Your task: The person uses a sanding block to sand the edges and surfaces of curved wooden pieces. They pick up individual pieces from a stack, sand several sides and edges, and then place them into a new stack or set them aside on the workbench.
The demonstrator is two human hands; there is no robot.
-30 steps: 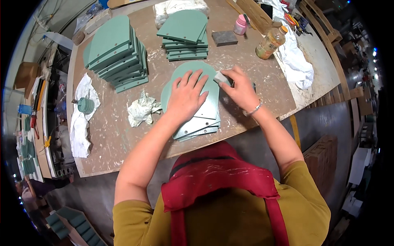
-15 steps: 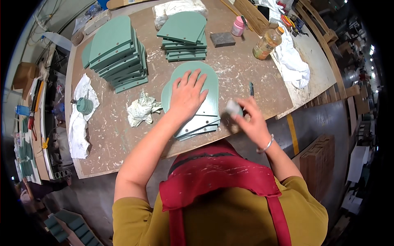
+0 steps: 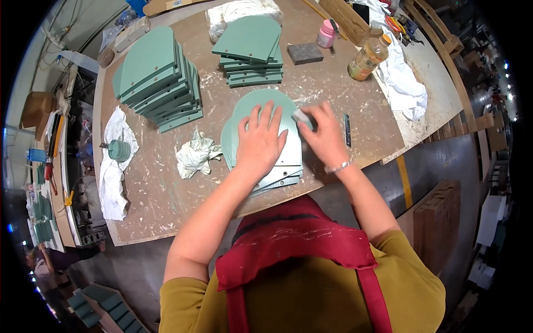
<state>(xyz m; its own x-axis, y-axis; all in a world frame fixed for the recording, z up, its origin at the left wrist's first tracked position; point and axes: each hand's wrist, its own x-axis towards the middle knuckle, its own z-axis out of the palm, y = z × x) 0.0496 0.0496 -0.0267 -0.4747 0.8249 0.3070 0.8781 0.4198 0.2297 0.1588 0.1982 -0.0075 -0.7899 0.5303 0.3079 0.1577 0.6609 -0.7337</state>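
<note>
My left hand [image 3: 260, 141] lies flat, fingers spread, on the top green round-ended panel [image 3: 290, 152] of a small stack at the table's near edge. Against that panel's right edge, my right hand [image 3: 325, 139] pinches a small pale grey pad [image 3: 302, 118]; its exact kind is unclear. Screw holes show along the near ends of the panels below. Just left of the stack lies a crumpled, stained white cloth [image 3: 195, 155]. A thin dark pen-like tool [image 3: 347, 130] rests to the right of my right hand.
Taller piles of green panels stand at the back left [image 3: 158, 61] and back centre [image 3: 250, 39]. A dark grey block [image 3: 305, 54], a pink bottle [image 3: 326, 34] and a drink bottle [image 3: 368, 58] stand at the back right. On the left, a green jar [image 3: 119, 150] sits on a white cloth [image 3: 112, 186].
My right hand has moved left and away from me, bringing the pad to the panel's right edge. My left hand stays flat on the panel. The whole view has shifted slightly.
</note>
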